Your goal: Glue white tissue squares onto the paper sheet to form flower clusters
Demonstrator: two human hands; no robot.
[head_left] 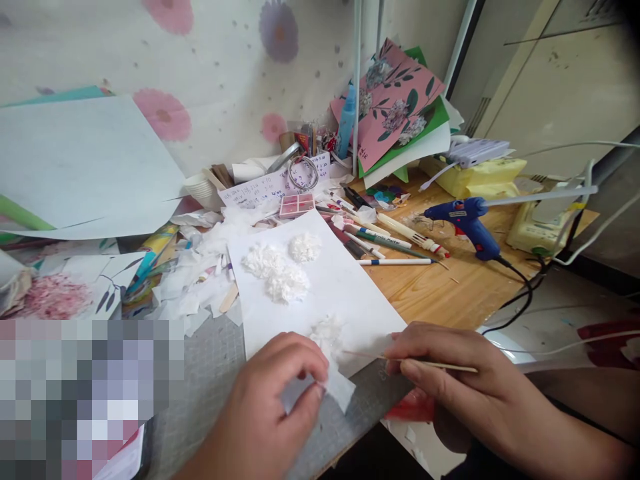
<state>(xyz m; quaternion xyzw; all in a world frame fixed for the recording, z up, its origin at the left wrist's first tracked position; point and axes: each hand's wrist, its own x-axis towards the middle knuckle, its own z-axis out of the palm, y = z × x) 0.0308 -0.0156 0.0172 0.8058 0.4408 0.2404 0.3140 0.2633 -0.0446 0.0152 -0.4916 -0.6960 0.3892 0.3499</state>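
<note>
We see rough tissue clusters (287, 283) on matt paper (343, 267); right of it, a grained wooden tabletop (423, 288), plastic glue gun (467, 220).

Sheet (345, 283) partly behind left hand (280, 393)

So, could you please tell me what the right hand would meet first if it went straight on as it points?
Leading with the thin stick it holds, the right hand would probably meet the nearest ruffled white tuft first; one view leaves depth uncertain, so contact is unclear.
</note>
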